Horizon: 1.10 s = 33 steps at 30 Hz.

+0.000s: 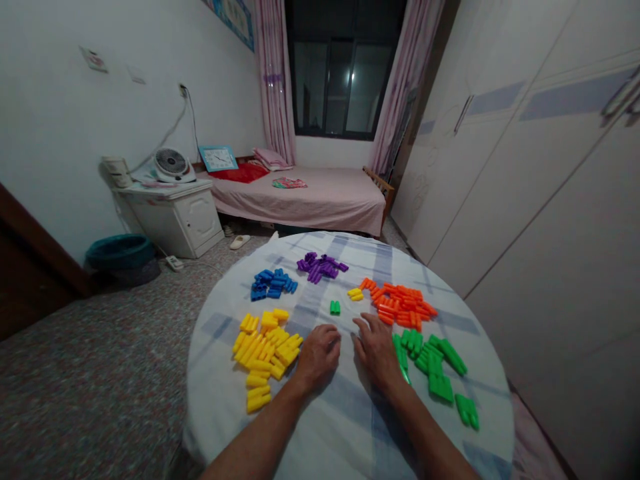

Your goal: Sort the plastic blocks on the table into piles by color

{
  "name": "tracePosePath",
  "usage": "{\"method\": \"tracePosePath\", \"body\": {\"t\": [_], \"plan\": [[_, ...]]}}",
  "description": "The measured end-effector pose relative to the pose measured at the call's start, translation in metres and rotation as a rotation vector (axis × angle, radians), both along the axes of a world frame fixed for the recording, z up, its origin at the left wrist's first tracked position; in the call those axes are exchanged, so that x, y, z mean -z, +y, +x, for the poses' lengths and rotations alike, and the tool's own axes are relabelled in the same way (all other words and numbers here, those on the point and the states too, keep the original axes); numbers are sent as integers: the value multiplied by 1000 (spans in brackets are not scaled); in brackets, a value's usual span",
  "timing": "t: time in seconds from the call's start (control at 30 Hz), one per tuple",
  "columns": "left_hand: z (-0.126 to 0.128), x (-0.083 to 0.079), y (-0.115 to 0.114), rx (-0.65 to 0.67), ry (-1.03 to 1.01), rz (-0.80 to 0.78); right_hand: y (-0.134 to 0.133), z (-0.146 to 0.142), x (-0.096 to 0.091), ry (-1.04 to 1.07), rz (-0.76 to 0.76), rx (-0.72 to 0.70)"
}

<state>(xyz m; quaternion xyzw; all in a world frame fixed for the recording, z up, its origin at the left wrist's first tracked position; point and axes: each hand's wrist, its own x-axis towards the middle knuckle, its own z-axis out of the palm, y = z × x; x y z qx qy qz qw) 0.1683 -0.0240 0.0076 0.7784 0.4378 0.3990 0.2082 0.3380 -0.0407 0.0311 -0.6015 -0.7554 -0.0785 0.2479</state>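
In the head view, our left hand lies below centre with curled fingers; we cannot tell whether its grip holds anything. Right of it, our right hand has a loosely open grip near green blocks, lower right. Yellow blocks lie left of centre on the surface.

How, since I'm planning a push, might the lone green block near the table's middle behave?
The green block looks like stiff plastic, given its crisp shape. Its small size suggests lightness. Being two-lobed and lying flat, it may slide on the tablecloth rather than roll.
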Motion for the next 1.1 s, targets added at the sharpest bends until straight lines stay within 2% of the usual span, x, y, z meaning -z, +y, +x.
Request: {"method": "tracePosePath", "body": {"t": [0.13, 0.23, 0.47, 0.7, 0.83, 0.93, 1.0, 1.1], "plan": [[-2, -4, 4, -38, -221, -128, 24, -19, -3, 37, -62, -49], [-2, -6, 6, -124, -311, -145, 40, -33, -3, 42, -100, -53], [-1, -6, 6, -127, -303, -173, 53, -48, 13, 21, -176, -20], [-1, -6, 8, -133, -252, -159, 54, -46, 1, -16, -196, 11], [-2, -5, 8, -117, -230, -136, 47, -37, -1, -19, -214, -2], [-2, -3, 8, -105, -216, -114, 35, -18, -6, 59, -204, -45], [-2, -1, 9, -95, -219, -104, 24, 1, -12, 160, -137, -54], [-2, 2, 10, -79, -218, -101, 4, 29, -23, 256, -8, 26]]}}
